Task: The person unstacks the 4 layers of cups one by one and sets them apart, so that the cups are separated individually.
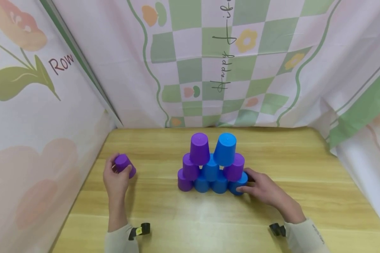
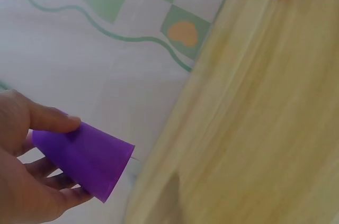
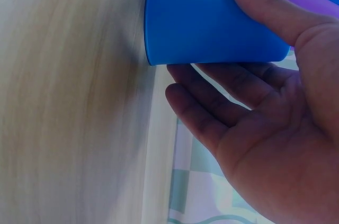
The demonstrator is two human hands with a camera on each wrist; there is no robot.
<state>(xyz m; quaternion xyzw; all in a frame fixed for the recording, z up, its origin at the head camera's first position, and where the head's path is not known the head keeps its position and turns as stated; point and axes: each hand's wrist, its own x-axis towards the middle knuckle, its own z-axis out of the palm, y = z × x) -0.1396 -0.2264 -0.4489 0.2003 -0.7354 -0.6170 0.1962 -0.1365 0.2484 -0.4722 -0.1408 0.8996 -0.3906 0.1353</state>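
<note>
My left hand (image 1: 116,179) holds a purple cup (image 1: 123,164) above the left side of the table, thumb on one side and fingers round the other. That cup is upside down and slightly tilted; its wide rim shows in the left wrist view. My right hand (image 1: 264,188) grips the blue cup (image 3: 212,23) at the right end of a stack's bottom row, thumb on its front and fingers along its far side. Above that blue cup sits a purple cup (image 1: 234,167). Two cups top the upside-down stack, a purple one (image 1: 199,149) and a blue one (image 1: 225,149).
The stack's bottom row runs from a purple cup (image 1: 185,181) on the left through blue cups (image 1: 219,183). In its middle row, a blue cup (image 1: 210,168) stands between two purple ones. Printed curtains (image 1: 126,63) enclose the wooden table (image 1: 196,221) at the back and sides.
</note>
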